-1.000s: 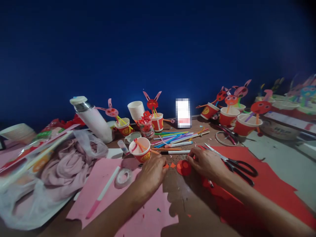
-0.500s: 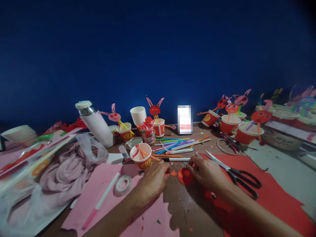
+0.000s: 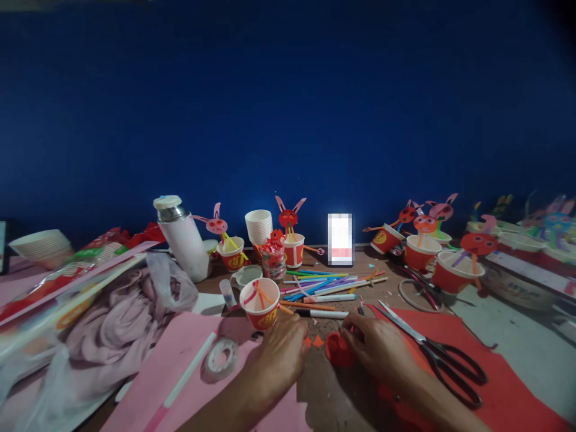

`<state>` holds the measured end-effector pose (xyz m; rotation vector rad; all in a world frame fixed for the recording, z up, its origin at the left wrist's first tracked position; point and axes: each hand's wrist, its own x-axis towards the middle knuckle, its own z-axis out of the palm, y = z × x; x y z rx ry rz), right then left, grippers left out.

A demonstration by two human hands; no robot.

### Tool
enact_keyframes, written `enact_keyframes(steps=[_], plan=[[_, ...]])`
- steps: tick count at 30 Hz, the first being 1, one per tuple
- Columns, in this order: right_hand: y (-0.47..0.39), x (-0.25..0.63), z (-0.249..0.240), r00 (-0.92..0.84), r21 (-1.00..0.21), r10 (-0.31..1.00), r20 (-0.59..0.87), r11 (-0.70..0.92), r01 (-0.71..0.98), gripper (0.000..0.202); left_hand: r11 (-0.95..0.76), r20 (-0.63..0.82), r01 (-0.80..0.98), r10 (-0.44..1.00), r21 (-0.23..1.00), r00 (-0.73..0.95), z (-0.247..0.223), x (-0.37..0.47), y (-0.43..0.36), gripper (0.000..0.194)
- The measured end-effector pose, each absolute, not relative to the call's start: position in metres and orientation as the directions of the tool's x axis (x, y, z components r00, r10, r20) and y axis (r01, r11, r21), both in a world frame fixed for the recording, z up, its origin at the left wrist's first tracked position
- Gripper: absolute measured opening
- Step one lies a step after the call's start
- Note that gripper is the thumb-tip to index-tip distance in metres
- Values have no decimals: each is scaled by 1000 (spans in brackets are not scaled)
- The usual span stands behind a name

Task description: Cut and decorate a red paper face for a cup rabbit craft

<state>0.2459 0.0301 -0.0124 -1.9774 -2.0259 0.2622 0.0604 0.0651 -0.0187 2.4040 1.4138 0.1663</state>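
My left hand (image 3: 288,345) is closed, its fingertips pinched at a small orange paper piece (image 3: 308,342). A second small pointed orange piece (image 3: 318,340) lies on the brown table just right of it. My right hand (image 3: 371,339) has its fingers curled at the edge of a round red paper disc (image 3: 337,350), and partly covers it. Behind my left hand stands a red paper cup (image 3: 260,306) with orange and pink strips inside. To the right of my right hand, scissors (image 3: 432,348) lie with blades parted on red paper (image 3: 504,384).
Pink paper (image 3: 180,354) at the left bears a tape roll (image 3: 220,359) and a pink-and-white marker (image 3: 189,369). Further back are coloured sticks (image 3: 324,282), a white thermos (image 3: 184,246), a bright upright screen (image 3: 340,239) and several cups with rabbit-like paper figures (image 3: 288,217).
The view has tilted up slightly, so things sit lower in the picture. Both hands stay in nearly the same place, with the red disc still at my right fingertips.
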Motion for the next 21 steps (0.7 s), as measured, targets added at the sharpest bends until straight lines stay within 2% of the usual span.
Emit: enact_keyframes(steps=[6,11,16,21], plan=[[30,243,-15,-12,-352,995,97,45,935,20,-422,-93,822,867,381,489,-15,61,66,15],[28,244,-24,-15,-419,993,116,63,906,22,-379,-69,782,880,494,470,-21,60,65,17],[25,241,-19,-56,-595,991,119,116,795,20,-282,-46,640,894,714,446,-15,63,64,26],[29,233,0,-110,-803,987,115,157,575,28,-80,-96,377,899,923,428,3,65,57,24]])
